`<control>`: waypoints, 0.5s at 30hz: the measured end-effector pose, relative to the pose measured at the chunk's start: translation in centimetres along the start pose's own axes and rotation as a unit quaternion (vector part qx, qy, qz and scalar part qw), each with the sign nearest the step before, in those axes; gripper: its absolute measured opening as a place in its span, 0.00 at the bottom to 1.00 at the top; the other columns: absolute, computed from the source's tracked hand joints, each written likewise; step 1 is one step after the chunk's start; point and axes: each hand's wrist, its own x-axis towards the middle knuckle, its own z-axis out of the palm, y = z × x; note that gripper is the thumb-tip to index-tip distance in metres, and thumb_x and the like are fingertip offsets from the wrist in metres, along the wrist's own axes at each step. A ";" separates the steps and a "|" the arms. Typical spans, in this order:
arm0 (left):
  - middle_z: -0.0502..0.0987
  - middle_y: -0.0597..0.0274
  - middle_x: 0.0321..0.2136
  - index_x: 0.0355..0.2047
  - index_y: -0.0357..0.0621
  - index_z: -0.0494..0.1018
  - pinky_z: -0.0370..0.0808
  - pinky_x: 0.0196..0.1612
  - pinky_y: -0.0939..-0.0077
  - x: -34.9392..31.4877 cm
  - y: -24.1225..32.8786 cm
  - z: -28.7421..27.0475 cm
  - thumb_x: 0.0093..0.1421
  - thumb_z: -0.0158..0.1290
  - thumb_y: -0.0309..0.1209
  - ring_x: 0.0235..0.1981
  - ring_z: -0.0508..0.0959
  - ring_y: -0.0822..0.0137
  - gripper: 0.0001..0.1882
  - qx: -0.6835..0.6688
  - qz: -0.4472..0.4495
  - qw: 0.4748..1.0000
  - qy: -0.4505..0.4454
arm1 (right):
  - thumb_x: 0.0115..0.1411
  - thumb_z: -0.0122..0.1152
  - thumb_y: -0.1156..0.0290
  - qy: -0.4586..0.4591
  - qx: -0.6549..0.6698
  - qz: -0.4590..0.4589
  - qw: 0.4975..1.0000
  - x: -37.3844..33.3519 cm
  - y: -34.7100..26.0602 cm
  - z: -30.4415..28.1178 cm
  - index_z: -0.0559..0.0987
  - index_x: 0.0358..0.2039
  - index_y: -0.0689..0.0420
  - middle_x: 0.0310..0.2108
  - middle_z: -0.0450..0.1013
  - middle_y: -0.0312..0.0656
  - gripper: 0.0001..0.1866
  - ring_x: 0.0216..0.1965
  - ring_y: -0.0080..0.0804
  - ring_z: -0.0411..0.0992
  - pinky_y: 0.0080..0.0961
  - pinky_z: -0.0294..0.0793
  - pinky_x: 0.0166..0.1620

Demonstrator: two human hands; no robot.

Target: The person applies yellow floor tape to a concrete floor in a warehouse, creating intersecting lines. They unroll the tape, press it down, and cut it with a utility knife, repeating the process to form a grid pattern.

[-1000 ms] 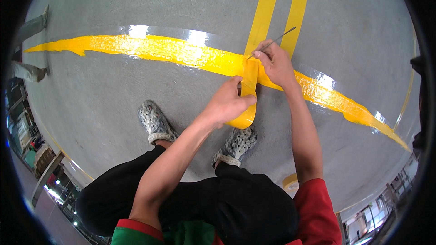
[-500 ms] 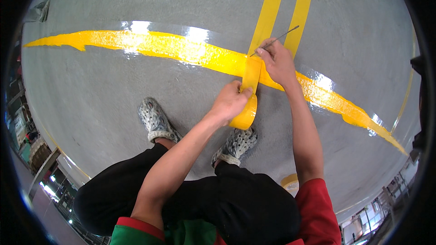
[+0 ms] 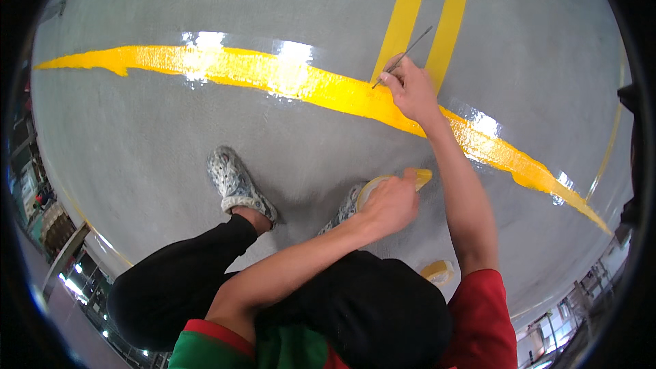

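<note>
My right hand (image 3: 412,93) pinches a thin, dark, slender metal tool (image 3: 417,39). Its lower tip is at the upper edge of a wide, glossy yellow stripe (image 3: 253,68), where a yellow strip (image 3: 403,14) from the far side meets it. Nearer to me, my left hand (image 3: 393,201) is closed on a roll of yellow tape (image 3: 367,190), held above my right shoe. A short loose end of tape (image 3: 424,177) sticks out past the fingers.
Beside the first strip runs a second yellow strip (image 3: 452,20), also reaching the stripe. Another tape roll (image 3: 438,272) is on the grey floor (image 3: 171,116) by my right knee. My patterned clog (image 3: 236,178) stands to the left. Equipment lines the far edges.
My left hand has moved toward me and to the right with the tape roll; the tape length that crossed the stripe is off it. My right hand has shifted slightly left with the tool.
</note>
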 end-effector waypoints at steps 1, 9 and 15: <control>0.76 0.34 0.25 0.39 0.32 0.68 0.74 0.38 0.43 0.3 -0.8 -0.3 0.59 0.50 0.31 0.30 0.78 0.33 0.13 0.002 0.007 1.000 -0.014 | 0.60 0.61 0.71 -0.001 0.024 0.005 1.000 0.2 -0.1 -0.1 0.73 0.38 0.64 0.25 0.77 0.49 0.11 0.29 0.35 0.77 0.32 0.74 0.33; 0.77 0.41 0.32 0.44 0.37 0.70 0.74 0.41 0.52 -1.3 -6.2 -12.5 0.65 0.50 0.37 0.35 0.77 0.40 0.16 0.119 0.154 0.972 -0.135 | 0.60 0.58 0.73 0.063 0.242 0.061 0.966 -4.3 -0.7 -4.2 0.73 0.42 0.62 0.24 0.71 0.43 0.11 0.25 0.25 0.70 0.27 0.70 0.33; 0.78 0.46 0.38 0.48 0.36 0.71 0.76 0.42 0.62 -6.1 -7.3 -23.3 0.67 0.50 0.38 0.39 0.80 0.54 0.18 0.122 0.045 0.991 -0.045 | 0.62 0.57 0.67 -0.069 -0.050 0.077 0.993 -10.9 -1.0 -3.5 0.72 0.37 0.62 0.23 0.70 0.51 0.10 0.26 0.46 0.71 0.39 0.68 0.32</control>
